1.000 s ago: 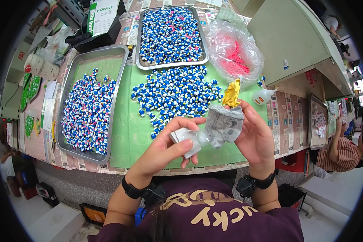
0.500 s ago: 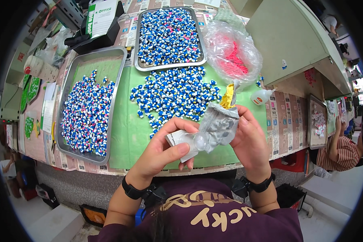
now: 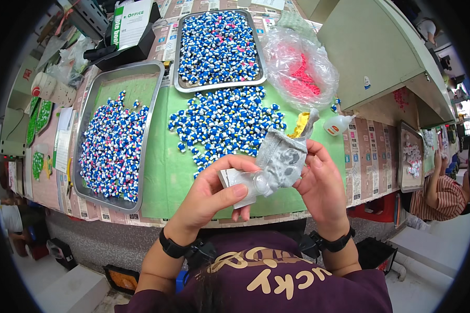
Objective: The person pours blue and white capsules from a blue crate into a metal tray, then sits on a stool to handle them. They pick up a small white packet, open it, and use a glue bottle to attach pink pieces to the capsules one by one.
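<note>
Both hands hold a crumpled grey plastic pouch above the near edge of the green mat. The left hand curls its fingers and thumb closed on the pouch's lower white end, while the right hand cups the pouch's right side, fingers bent together against it. A yellow piece sticks out of the pouch's top, pointing toward the clear bag of pink parts.

Just beyond the pouch a loose heap of blue-and-white beads spreads across the mat, its nearest beads close to the left fingertips. A steel tray on the left holds more such beads and its right rim lies along the mat, with a bare green strip between tray and heap. A second tray at the back is full to its rim. A small white squeeze bottle lies right of the heap. The bare mat in front of the heap reaches the table's front edge, below the hands. A grey cabinet closes off the right side.
</note>
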